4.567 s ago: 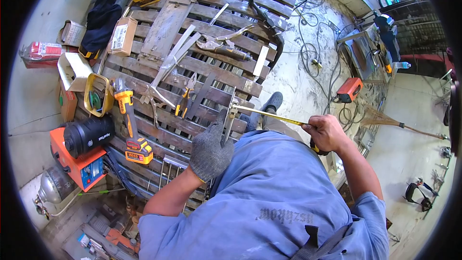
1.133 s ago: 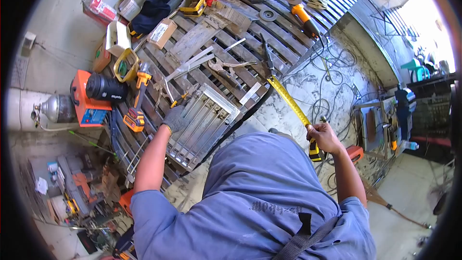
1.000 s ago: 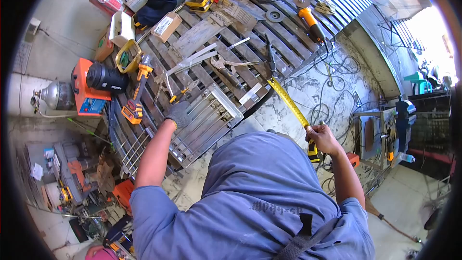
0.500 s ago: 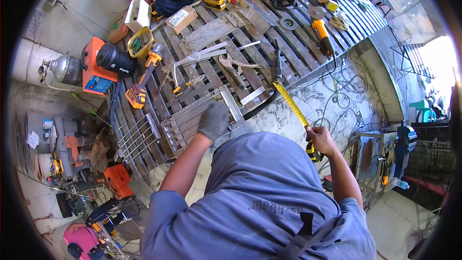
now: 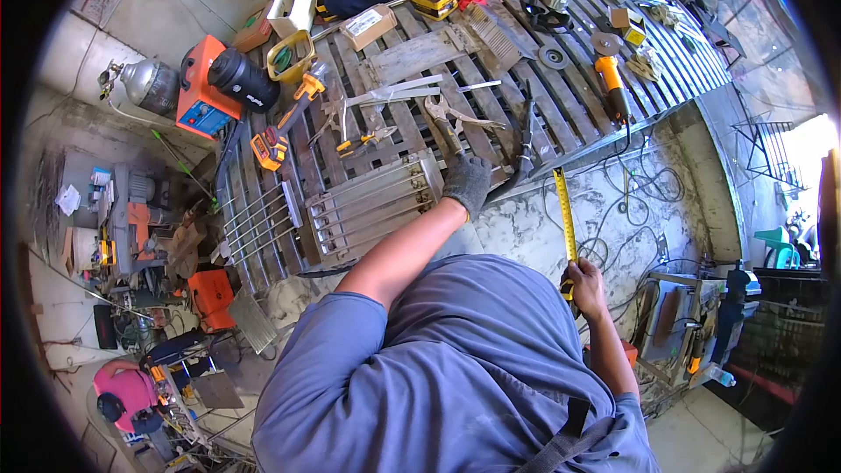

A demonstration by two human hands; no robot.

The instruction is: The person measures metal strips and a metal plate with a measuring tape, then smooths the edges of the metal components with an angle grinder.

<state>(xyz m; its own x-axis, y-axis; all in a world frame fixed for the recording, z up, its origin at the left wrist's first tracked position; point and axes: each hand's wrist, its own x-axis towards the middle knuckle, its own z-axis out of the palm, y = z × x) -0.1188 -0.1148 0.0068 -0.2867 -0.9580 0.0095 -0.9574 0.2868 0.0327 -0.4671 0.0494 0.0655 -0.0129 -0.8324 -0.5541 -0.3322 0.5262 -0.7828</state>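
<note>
My right hand [image 5: 587, 287] is closed around a yellow and black tape measure [image 5: 568, 289] to the right of my body. Its yellow blade [image 5: 567, 219] sticks out toward the bench edge. My left hand [image 5: 468, 184], in a dark grey work glove, rests at the near edge of the slatted bench, just right of a metal frame with thin rods [image 5: 372, 208]. Locking pliers [image 5: 445, 123] lie just beyond the glove, which covers the spot where a short flat metal strip lay. The fingers of that hand are mostly hidden.
On the slatted metal bench [image 5: 569, 127] are an orange angle grinder [image 5: 611, 83], a cordless tool [image 5: 287, 123], cutting pliers [image 5: 365, 142] and boxes. An orange welding machine [image 5: 203, 92] stands left. Cables [image 5: 644, 180] lie on the floor. A person in pink [image 5: 127, 394] is at lower left.
My left hand has moved right, from over the rod frame to the bench edge beside it. The tape blade now points more nearly straight ahead. The view has shifted slightly.
</note>
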